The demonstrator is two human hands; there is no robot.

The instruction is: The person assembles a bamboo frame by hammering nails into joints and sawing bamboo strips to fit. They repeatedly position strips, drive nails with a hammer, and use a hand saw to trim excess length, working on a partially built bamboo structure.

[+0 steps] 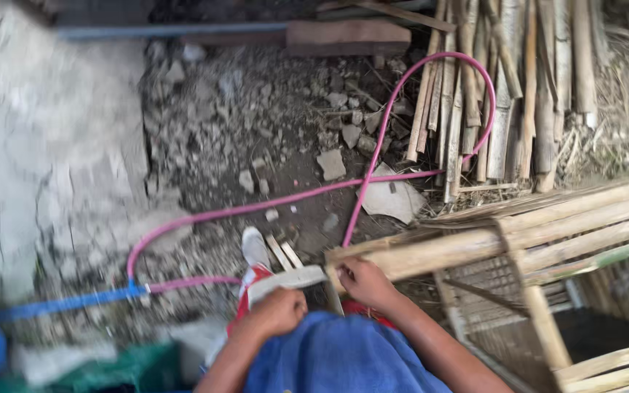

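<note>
Gripping a bamboo cage (518,247) corner, right hand (364,282); its contents unclear.

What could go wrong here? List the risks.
1. The looping pink hose trails across the rubble by the person's feet; it could snag or trip.
2. The right hand grips the rough bamboo-slat crate bare, so splinters seem likely.
3. The left hand is also ungloved.

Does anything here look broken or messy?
Yes. Broken rubble lies strewn over the ground, and the concrete slab at left is cracked. A pink hose snakes loosely across the debris and loops over the bamboo poles.
</note>
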